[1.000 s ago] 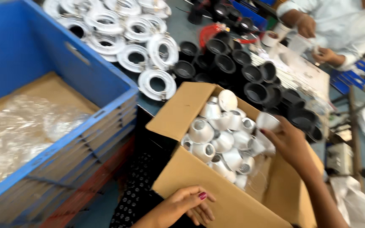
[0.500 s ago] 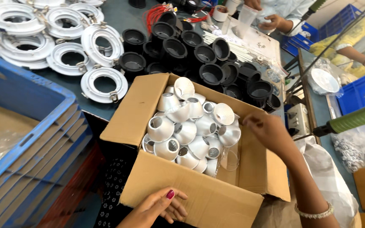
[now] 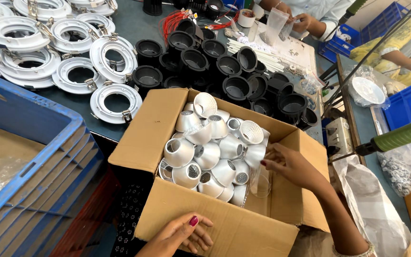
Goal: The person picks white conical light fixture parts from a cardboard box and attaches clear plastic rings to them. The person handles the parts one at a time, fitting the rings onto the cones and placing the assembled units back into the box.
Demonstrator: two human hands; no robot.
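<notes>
An open cardboard box [image 3: 143, 138] stands in front of me, filled with several silver cone-shaped reflector cups [image 3: 210, 152]. My left hand [image 3: 181, 234] rests on the box's near flap, fingers spread over the cardboard edge. My right hand [image 3: 288, 164] reaches into the right side of the box, fingertips at a clear plastic bag [image 3: 261, 180] and a silver cup [image 3: 254, 153] beside it. Whether the fingers pinch the bag or the cup is unclear.
Several black round housings [image 3: 224, 71] and white ring frames [image 3: 115, 97] lie on the dark table behind the box. A blue crate [image 3: 34, 157] stands at my left. Other people's hands [image 3: 305, 21] work at the far end. Blue bins [image 3: 407, 102] and plastic bags [image 3: 407, 164] sit right.
The view has swung up and left, showing more of the table. My right hand has stayed at the box's right side, shifting slightly lower; my left hand remains on the near flap.
</notes>
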